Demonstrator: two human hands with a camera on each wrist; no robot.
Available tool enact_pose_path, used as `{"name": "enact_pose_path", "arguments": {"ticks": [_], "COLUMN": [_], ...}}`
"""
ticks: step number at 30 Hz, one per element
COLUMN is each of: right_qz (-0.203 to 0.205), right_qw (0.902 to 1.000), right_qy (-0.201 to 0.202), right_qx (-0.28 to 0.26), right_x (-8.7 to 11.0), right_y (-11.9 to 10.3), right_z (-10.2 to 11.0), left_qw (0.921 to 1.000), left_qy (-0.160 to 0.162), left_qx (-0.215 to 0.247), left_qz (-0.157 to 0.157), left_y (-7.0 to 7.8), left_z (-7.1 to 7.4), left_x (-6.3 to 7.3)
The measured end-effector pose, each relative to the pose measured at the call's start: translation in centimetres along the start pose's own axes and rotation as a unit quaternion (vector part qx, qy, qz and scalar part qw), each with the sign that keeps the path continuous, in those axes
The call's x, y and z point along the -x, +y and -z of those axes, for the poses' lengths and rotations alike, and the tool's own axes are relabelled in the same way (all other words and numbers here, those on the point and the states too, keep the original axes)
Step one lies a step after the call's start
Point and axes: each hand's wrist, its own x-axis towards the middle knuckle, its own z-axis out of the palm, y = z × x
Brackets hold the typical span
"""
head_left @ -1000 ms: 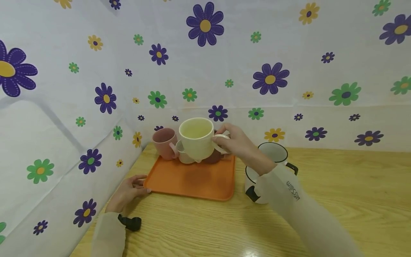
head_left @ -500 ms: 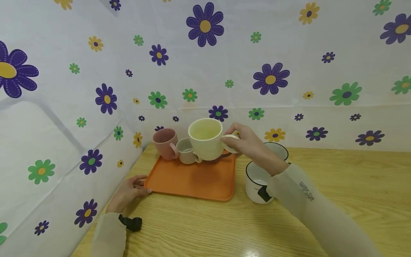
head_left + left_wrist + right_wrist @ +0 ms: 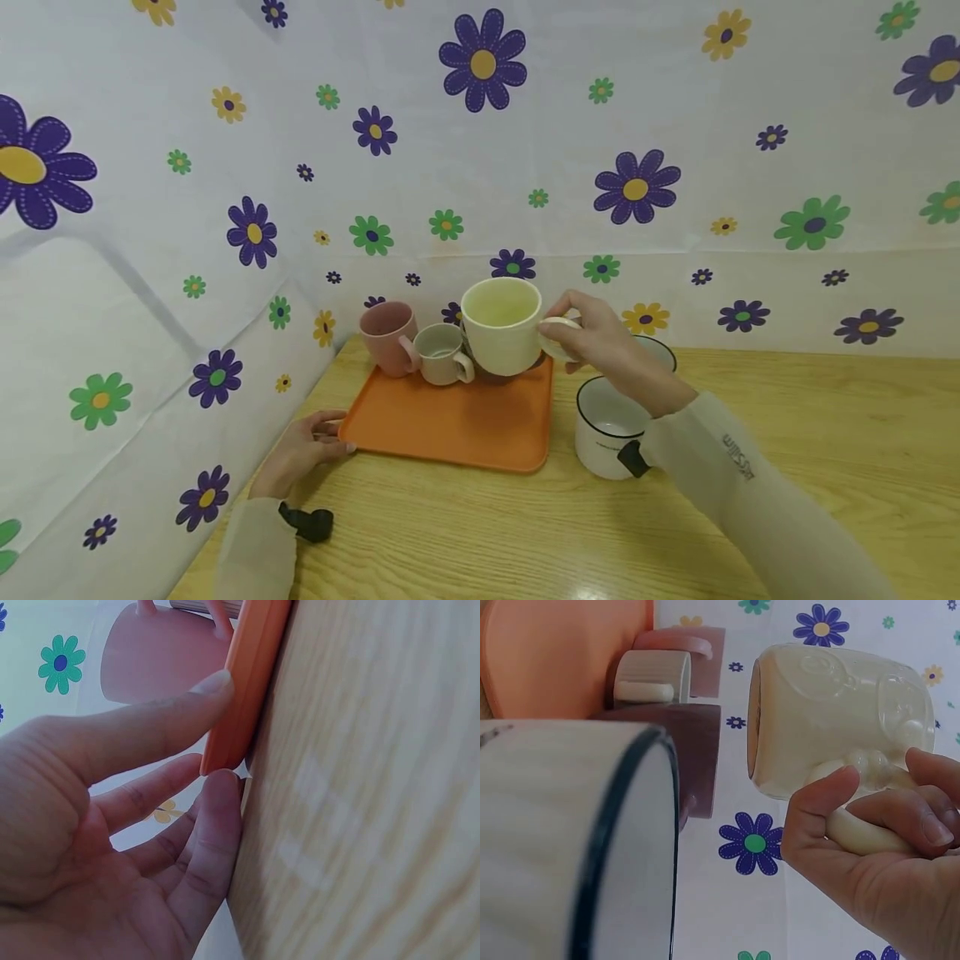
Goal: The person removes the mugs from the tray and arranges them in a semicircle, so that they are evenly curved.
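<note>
In the head view my right hand [image 3: 600, 337] grips the handle of a cream-coloured mug [image 3: 501, 333], which hangs above the back right of an orange tray [image 3: 450, 423]. Raised shapes mark this mug's side in the right wrist view. My left hand [image 3: 302, 454] holds the tray's near left corner, thumb against the rim and fingers round the corner. Along the tray's back stand a pink mug [image 3: 386, 340] and a small grey-beige cup [image 3: 440, 354]. A dark mauve mug [image 3: 664, 750] shows in the right wrist view; in the head view the raised mug mostly hides it.
Two white mugs with black rims stand right of the tray: the front white mug [image 3: 603, 442] and, partly behind my right forearm, the rear white mug [image 3: 660, 354]. Flowered cloth [image 3: 480, 167] backs the wooden table [image 3: 465, 533] and lines its left side.
My right hand has carried the cream mug to the right, uncovering the small grey-beige cup. The left hand and the tray have stayed in place.
</note>
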Motion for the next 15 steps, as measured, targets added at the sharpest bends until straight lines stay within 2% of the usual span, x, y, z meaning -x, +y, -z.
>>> {"name": "enact_pose_path", "arguments": {"ticks": [4,15], "right_qz": [-0.01,-0.012], "right_qw": [0.9999,0.9998], "right_qy": [0.0,0.001], "right_qx": [0.008,0.017], "right_x": [0.5,0.9], "right_y": [0.1,0.9], "right_z": [0.7,1.9], "left_qw": [0.9999,0.9999], "left_qy": [-0.002,-0.003], "left_qx": [-0.005,-0.007], "left_qz": [-0.009,-0.008], "left_y": [0.1,0.1], "left_z": [-0.2,0.0], "left_x": [0.1,0.0]}}
